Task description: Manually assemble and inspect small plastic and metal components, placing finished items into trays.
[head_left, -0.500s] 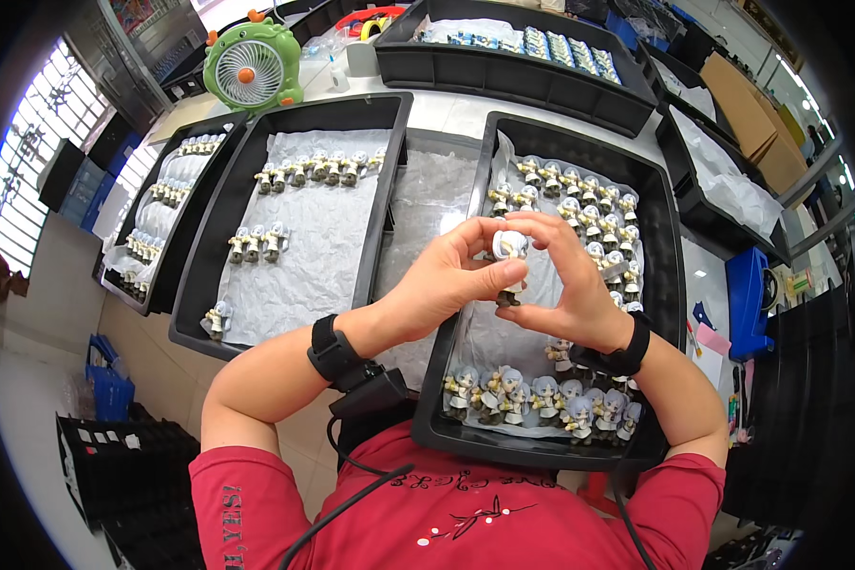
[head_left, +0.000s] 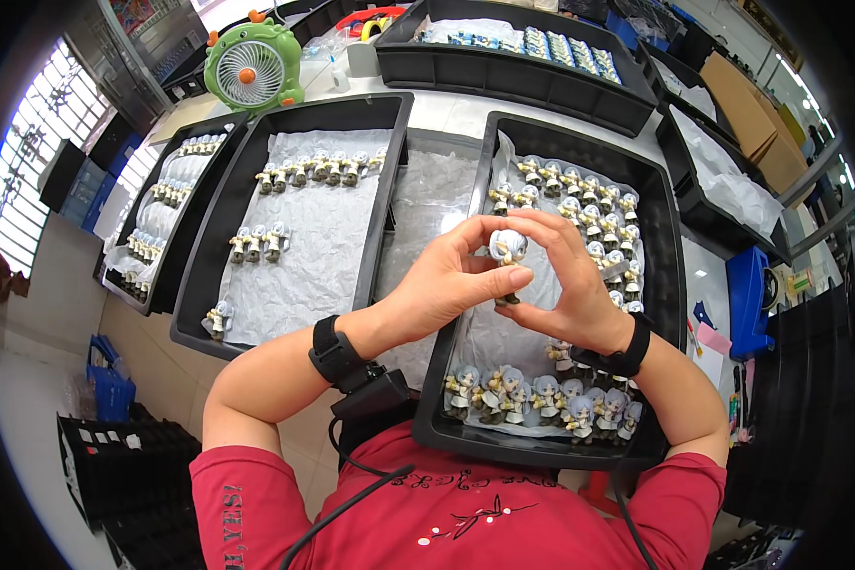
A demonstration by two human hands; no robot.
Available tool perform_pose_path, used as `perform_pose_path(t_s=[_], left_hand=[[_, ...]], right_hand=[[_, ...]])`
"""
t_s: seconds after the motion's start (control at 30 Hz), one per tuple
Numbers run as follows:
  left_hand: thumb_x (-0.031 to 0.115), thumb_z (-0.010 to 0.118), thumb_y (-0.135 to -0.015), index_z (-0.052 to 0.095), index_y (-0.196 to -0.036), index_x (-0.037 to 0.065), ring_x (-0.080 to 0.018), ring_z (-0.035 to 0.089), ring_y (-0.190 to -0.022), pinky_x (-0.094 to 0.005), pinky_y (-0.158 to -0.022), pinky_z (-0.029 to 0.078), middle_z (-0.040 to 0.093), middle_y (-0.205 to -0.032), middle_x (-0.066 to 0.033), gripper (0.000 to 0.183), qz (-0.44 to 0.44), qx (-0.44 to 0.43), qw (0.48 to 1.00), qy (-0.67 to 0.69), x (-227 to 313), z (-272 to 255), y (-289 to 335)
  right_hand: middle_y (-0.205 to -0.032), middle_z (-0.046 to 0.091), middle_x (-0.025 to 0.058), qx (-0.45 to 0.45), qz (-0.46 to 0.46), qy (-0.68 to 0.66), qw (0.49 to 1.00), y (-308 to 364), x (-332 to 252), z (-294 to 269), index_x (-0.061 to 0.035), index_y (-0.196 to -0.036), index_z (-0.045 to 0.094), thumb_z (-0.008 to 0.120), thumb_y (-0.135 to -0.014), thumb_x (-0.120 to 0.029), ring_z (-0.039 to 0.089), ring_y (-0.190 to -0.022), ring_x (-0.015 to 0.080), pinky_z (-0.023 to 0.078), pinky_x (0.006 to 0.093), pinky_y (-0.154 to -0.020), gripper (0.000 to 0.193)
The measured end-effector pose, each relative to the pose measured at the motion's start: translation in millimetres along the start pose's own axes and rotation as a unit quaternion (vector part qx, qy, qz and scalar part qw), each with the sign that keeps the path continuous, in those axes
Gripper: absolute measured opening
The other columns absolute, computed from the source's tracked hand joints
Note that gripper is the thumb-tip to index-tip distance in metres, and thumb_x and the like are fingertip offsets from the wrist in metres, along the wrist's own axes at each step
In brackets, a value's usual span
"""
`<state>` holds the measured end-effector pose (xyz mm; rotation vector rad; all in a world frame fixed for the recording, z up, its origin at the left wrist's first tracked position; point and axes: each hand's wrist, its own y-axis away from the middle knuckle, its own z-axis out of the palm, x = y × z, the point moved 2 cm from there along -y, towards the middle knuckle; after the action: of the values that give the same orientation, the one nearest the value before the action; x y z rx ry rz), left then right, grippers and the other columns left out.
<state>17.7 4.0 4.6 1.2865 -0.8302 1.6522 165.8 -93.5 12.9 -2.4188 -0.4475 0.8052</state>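
Observation:
A small figurine (head_left: pixel 509 249) with pale hair, a white outfit and a dark base is held upright above the right-hand tray (head_left: pixel 676 256). My left hand (head_left: pixel 446 277) grips it, thumb across its front and fingers behind. My right hand (head_left: pixel 579 285) curves round the other side, its index finger by the head and its thumb near the feet. A small grey strip (head_left: pixel 615 271) shows beside the right hand; its kind is unclear. Similar figurines (head_left: pixel 546 394) stand on paper at the near end of this tray, and several more lie in rows along its far right part.
To the left, a black tray (head_left: pixel 188 285) holds several figurines in spaced rows on white paper. Another filled tray (head_left: pixel 157 285) lies beyond it. A green fan (head_left: pixel 249 71) and a large black bin (head_left: pixel 503 71) stand at the back. A cable (head_left: pixel 356 494) crosses my front.
The figurine has turned and tilted slightly between my fingers, and less of its lower body shows below my left thumb. Both hands stay nearly in place.

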Motion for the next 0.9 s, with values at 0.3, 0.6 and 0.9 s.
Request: perform_pose_path(t_s=[0.3, 0.6, 0.9], left_hand=[[0.013, 0.065, -0.089, 0.042, -0.131, 0.004, -0.0200, 0.061, -0.106, -0.0323, -0.087, 0.051, 0.053, -0.120, -0.0084, 0.049, 0.010, -0.014, 1.000, 0.016, -1.2, -1.2, -1.0], [0.016, 0.064, -0.090, 0.040, -0.132, 0.006, -0.0218, 0.060, -0.107, -0.0343, -0.085, 0.053, 0.055, -0.124, -0.0118, 0.049, 0.015, -0.037, 0.999, 0.025, -1.0, -0.1, -0.7], [0.018, 0.061, -0.092, 0.039, -0.133, 0.005, -0.0219, 0.059, -0.109, -0.0342, -0.086, 0.051, 0.054, -0.126, -0.0113, 0.049, 0.018, -0.040, 0.999, 0.020, 1.1, 1.8, 0.2]], right_hand=[[-0.134, 0.044, 0.0138, -0.015, 0.006, -0.017, 1.000, -0.3, -0.6, -2.3, -0.0064, -0.132, 0.044, 0.085, -0.061, -0.019, 0.044, -0.122, 0.0327, 0.039, 0.0409, -0.101, 0.083], [-0.135, 0.044, 0.0137, -0.017, 0.014, -0.021, 1.000, 0.8, -1.3, -3.9, -0.0069, -0.132, 0.045, 0.086, -0.060, -0.017, 0.042, -0.126, 0.0316, 0.036, 0.0413, -0.104, 0.084], [-0.134, 0.045, 0.0140, -0.010, 0.015, -0.027, 0.999, 1.5, 0.2, -2.3, -0.0069, -0.131, 0.045, 0.085, -0.060, -0.014, 0.045, -0.123, 0.0314, 0.040, 0.0402, -0.100, 0.082]])
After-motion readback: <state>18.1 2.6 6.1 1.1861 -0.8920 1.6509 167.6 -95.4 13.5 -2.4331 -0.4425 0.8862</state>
